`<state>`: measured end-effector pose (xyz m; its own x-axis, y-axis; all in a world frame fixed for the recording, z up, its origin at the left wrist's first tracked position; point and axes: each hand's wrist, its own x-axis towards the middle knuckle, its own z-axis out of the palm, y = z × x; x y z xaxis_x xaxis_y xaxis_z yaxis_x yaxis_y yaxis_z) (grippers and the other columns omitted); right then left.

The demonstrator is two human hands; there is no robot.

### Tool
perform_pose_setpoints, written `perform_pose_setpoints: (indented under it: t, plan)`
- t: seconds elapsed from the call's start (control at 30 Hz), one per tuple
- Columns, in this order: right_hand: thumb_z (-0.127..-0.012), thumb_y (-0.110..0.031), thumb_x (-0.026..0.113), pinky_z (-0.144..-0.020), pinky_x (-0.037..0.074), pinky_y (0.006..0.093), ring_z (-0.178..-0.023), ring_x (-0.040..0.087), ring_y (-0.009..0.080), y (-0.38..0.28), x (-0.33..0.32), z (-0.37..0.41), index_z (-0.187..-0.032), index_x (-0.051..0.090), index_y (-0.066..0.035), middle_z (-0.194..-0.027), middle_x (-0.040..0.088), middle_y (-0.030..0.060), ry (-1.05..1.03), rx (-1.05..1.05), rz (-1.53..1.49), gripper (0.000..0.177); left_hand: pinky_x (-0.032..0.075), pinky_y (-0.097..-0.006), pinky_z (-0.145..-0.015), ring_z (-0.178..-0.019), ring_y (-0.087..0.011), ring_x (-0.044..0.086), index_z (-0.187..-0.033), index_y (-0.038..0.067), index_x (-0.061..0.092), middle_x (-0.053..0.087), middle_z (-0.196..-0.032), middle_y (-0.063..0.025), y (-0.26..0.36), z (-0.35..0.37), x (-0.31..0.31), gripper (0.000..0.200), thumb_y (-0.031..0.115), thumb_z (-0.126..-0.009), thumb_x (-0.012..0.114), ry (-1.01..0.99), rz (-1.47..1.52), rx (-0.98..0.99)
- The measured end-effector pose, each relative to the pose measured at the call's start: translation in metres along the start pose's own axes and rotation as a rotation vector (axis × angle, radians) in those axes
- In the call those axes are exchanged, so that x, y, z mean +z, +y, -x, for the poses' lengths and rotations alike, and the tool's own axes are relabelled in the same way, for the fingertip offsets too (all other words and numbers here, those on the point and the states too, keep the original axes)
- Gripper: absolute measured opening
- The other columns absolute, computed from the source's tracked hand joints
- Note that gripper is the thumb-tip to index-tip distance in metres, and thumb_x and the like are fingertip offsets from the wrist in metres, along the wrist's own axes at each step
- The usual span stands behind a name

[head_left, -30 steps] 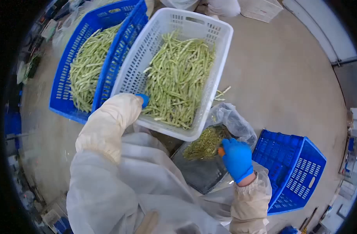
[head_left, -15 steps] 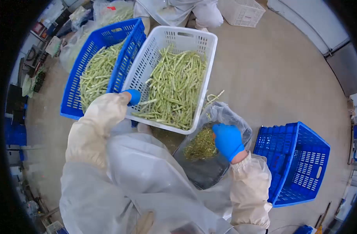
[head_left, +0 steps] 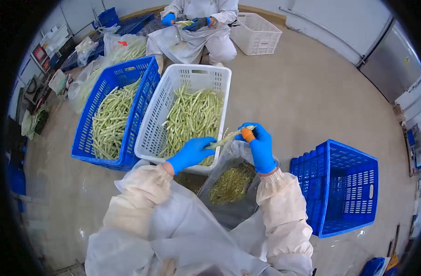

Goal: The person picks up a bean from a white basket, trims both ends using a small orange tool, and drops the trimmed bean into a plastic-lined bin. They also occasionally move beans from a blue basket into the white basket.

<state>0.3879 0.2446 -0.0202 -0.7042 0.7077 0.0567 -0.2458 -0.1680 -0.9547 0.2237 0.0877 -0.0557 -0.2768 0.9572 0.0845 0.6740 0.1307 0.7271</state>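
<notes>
My left hand (head_left: 192, 154), in a blue glove, pinches one end of some green beans (head_left: 228, 137) over the right edge of the white basket (head_left: 148, 120). The other end of the beans is between the fingers of my gloved right hand (head_left: 260, 146), which has an orange cover on one finger. More beans (head_left: 194, 112) lie in the white basket. Below my hands, a bin lined with a clear bag (head_left: 240, 149) holds small green scraps (head_left: 230, 185).
A blue basket of beans (head_left: 113, 120) stands left of the white one. Stacked blue baskets (head_left: 332, 186) stand at the right. Opposite me sits a co-worker (head_left: 196, 30) in blue and dark gloves, beside another white basket (head_left: 256, 34) and bagged beans (head_left: 127, 48).
My left hand has come rightward from the white basket's left side, and my right hand has risen from the bin. Both now hold beans. The view has tilted up, showing the co-worker's hands.
</notes>
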Motion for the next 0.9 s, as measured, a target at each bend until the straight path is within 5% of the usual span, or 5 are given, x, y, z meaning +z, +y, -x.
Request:
perform_pose_setpoints:
  t: [0.03,0.17,0.27,0.37,0.9]
  plan:
    - [-0.087,-0.010,0.059,-0.072,0.051,0.0271,-0.083,0.060,0.0134,0.000,0.003,0.002,-0.105,0.057,0.002,-0.090,0.061,0.0066,-0.069,-0.020,0.031,0.022,0.048,-0.0291,-0.064,-0.068,-0.0152,0.058,-0.105,0.003,0.060,0.061,-0.080,-0.0060,0.007,-0.007,0.007,0.026,0.015,-0.082,0.061,-0.004,0.378,-0.130]
    - [-0.088,-0.009,0.057,-0.074,0.047,0.0251,-0.079,0.060,0.0127,0.000,0.018,0.008,-0.102,0.058,0.002,-0.091,0.062,0.0058,-0.159,-0.084,0.099,0.018,0.047,-0.0255,-0.065,-0.072,-0.0097,0.057,-0.110,0.001,0.059,0.061,-0.084,-0.0030,0.035,-0.024,-0.004,0.029,0.013,-0.084,0.060,-0.180,0.705,-0.216]
    - [-0.088,-0.007,0.056,-0.073,0.048,0.0257,-0.078,0.061,0.0132,-0.004,0.007,0.002,-0.104,0.058,0.002,-0.089,0.063,0.0063,-0.124,-0.066,0.201,0.018,0.047,-0.0306,-0.067,-0.074,-0.0195,0.060,-0.110,0.002,0.059,0.062,-0.088,-0.0110,0.016,-0.029,-0.001,0.028,0.011,-0.083,0.059,0.298,0.188,0.178]
    - [-0.088,-0.007,0.056,-0.073,0.048,0.0261,-0.079,0.061,0.0137,-0.004,-0.002,0.001,-0.105,0.058,0.003,-0.087,0.063,0.0072,-0.239,0.030,0.172,0.020,0.047,-0.0376,-0.066,-0.079,-0.0301,0.057,-0.108,0.006,0.059,0.059,-0.087,-0.0130,0.017,-0.027,-0.015,0.027,0.015,-0.083,0.059,0.306,-0.102,0.186]
    - [-0.088,-0.007,0.053,-0.073,0.054,0.0310,-0.077,0.062,0.0189,-0.007,-0.003,0.004,-0.106,0.055,0.006,-0.091,0.063,0.0126,-0.319,0.221,0.105,0.022,0.046,-0.0380,-0.062,-0.074,-0.0279,0.055,-0.102,0.010,0.061,0.056,-0.080,-0.0095,0.020,-0.024,-0.022,0.028,0.010,-0.074,0.064,0.300,-0.395,0.331]
